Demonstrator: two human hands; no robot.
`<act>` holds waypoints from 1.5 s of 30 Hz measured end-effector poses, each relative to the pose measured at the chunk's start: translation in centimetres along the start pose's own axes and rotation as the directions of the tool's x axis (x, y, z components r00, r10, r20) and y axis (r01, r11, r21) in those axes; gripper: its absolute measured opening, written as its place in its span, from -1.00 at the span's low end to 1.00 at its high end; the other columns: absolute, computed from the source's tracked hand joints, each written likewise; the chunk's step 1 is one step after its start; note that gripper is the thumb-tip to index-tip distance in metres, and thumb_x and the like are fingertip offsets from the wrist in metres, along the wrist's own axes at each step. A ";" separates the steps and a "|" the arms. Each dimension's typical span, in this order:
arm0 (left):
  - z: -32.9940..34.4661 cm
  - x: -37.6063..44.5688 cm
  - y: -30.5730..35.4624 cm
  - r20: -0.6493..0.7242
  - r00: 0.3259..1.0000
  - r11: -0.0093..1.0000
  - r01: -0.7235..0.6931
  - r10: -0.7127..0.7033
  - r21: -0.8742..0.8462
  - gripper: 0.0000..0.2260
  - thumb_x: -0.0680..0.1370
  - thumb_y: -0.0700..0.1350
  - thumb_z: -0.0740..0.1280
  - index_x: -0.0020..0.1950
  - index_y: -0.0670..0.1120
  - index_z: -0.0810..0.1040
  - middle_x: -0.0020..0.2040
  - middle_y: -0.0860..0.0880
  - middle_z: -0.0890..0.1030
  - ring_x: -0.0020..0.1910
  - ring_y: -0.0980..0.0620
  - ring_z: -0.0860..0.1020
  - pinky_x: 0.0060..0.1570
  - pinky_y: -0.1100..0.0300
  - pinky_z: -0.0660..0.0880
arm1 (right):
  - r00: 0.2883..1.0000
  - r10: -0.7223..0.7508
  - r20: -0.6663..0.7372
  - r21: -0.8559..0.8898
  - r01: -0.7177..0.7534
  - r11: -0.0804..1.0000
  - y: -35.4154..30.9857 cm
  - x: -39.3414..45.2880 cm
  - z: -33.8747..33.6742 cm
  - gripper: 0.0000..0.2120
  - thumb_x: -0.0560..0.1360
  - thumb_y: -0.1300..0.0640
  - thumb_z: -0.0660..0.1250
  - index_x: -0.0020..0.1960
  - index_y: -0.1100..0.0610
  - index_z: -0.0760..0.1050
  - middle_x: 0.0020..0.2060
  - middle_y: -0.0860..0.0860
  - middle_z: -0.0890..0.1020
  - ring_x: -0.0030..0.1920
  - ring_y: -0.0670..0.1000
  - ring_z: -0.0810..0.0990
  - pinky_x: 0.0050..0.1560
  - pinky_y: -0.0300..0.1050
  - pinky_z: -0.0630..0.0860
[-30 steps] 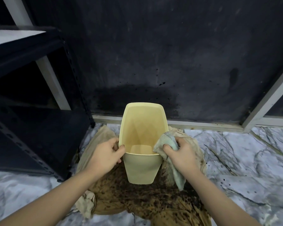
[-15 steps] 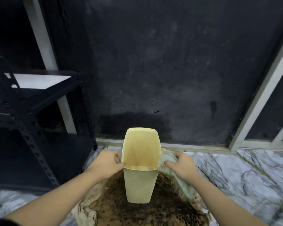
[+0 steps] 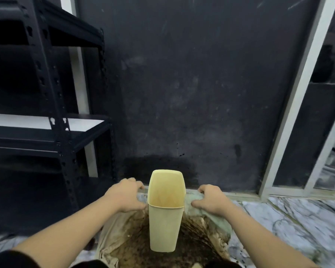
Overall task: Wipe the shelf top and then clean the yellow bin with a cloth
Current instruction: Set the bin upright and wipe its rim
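Observation:
The yellow bin (image 3: 165,219) stands upright and empty on a stained brown sheet (image 3: 128,231). My left hand (image 3: 127,196) hovers just left of the bin's rim, fingers and thumb spread in a claw with nothing in them. My right hand (image 3: 209,202) is at the bin's right side, shut on a pale green cloth (image 3: 219,219). The cloth bunches against the bin's upper right wall and hangs down below my wrist. The black metal shelf rack (image 3: 54,117) stands to the left, with a white shelf board (image 3: 27,122) at mid height.
A dark stained wall (image 3: 191,93) rises right behind the bin. A white frame post (image 3: 290,105) slants up on the right. Marbled floor (image 3: 288,225) spreads to the right, and the rack's front leg (image 3: 70,190) stands near my left arm.
The view has lifted, showing more wall and rack. My left hand has come off the bin's rim. My right hand with the cloth has slid from the rim to the bin's right side.

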State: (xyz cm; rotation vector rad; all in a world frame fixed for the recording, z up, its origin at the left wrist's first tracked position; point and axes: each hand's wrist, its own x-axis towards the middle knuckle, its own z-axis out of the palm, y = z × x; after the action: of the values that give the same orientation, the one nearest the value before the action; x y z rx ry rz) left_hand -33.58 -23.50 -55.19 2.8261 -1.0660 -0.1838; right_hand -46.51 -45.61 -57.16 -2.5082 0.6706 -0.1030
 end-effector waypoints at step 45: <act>-9.7 22.6 -1.1 0.389 0.920 0.992 -0.007 0.055 -0.125 -0.38 0.26 0.25 0.35 0.29 0.10 0.43 0.24 0.05 0.45 0.24 0.04 0.43 0.21 0.11 0.44 | 0.949 0.163 0.270 0.062 -0.186 0.981 -5.2 22.2 -8.1 -0.82 0.33 0.03 0.38 -0.26 -0.02 0.36 -0.35 -0.10 0.44 -0.28 -0.03 0.48 -0.41 -0.21 0.33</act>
State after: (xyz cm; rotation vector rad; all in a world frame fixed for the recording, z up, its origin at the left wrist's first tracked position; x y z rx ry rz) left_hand -14.54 -37.06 -47.42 2.7224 -1.1206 -0.8135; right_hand -26.45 -56.43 -48.92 -2.3116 0.7545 0.2569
